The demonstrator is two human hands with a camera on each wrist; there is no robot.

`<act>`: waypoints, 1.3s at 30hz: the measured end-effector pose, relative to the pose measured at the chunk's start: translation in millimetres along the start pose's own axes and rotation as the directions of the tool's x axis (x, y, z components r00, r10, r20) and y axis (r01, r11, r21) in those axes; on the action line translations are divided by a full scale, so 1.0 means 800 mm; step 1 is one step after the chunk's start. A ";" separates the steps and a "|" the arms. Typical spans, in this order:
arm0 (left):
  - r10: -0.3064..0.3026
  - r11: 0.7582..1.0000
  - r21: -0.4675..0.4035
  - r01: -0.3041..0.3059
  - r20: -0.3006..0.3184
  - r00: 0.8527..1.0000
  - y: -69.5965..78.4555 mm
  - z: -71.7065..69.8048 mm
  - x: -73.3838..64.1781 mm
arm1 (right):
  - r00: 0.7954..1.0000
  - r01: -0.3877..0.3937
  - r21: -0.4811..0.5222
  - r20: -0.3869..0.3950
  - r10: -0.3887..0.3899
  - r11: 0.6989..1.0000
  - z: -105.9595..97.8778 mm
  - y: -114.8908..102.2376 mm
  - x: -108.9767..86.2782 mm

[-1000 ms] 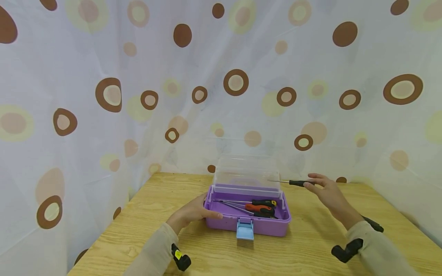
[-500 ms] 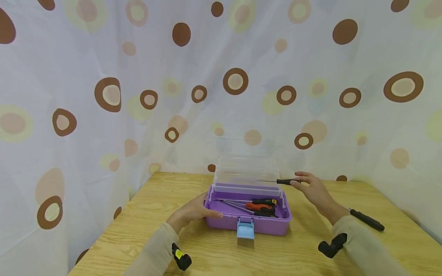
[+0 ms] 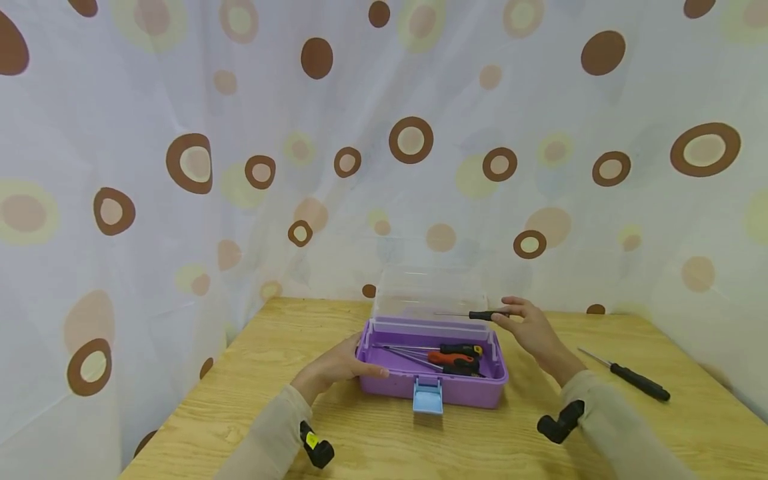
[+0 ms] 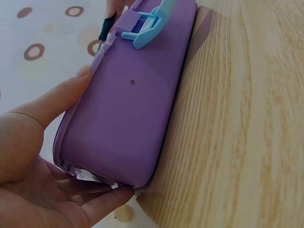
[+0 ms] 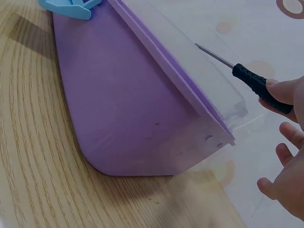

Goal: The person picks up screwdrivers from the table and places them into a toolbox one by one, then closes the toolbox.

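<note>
A purple toolbox (image 3: 390, 387) stands on the table with its clear lid (image 3: 429, 290) tipped back and its light blue latch (image 3: 428, 400) hanging down in front. My left hand (image 3: 336, 365) grips the box's left end, the thumb (image 4: 71, 90) on the front rim and the fingers round the end wall. Above the box's right end, my right hand (image 3: 533, 332) pinches the black handle of a slim screwdriver (image 5: 254, 80) between thumb and forefinger, its shaft pointing left over the box. Inside lie screwdrivers with a black-and-yellow handle (image 3: 461, 350), a red-and-black handle (image 3: 447, 359) and a black handle (image 3: 462, 371).
Another screwdriver (image 3: 639, 382) with a black handle lies on the wooden table (image 3: 252, 380) at the right, beyond my right forearm. A white curtain (image 3: 360, 100) with brown and beige circles hangs behind and beside the table.
My right hand has moved left with the screwdriver, bringing it over the toolbox. The screwdriver on the table, mostly covered by the forearm before, now shows whole. My left hand stays on the box.
</note>
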State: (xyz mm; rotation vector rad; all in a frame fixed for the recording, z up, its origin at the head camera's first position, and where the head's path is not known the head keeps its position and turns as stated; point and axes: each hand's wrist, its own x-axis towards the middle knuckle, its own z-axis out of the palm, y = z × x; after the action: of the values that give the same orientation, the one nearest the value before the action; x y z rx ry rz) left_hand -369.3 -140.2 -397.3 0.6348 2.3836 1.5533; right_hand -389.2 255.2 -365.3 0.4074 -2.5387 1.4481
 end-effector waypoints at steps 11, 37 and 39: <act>0.000 1.000 -0.002 0.000 0.002 1.000 0.001 0.000 -0.001 | 1.000 -0.001 -0.010 -0.024 0.001 1.000 0.025 -0.007 0.012; -0.004 1.000 -0.004 0.004 -0.007 1.000 0.003 0.001 -0.001 | 0.999 -0.012 -0.037 0.044 0.014 0.999 0.035 -0.017 0.019; -0.005 1.000 -0.003 0.005 -0.008 1.000 0.003 0.002 -0.001 | 0.999 -0.006 -0.042 0.041 0.008 0.999 0.033 -0.017 0.017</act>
State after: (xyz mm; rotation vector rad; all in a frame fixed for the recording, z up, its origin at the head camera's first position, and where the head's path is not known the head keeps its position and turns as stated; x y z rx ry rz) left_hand -367.3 -138.9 -395.9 0.6232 2.3858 1.5604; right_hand -398.2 224.1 -363.2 0.4265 -2.5997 1.4009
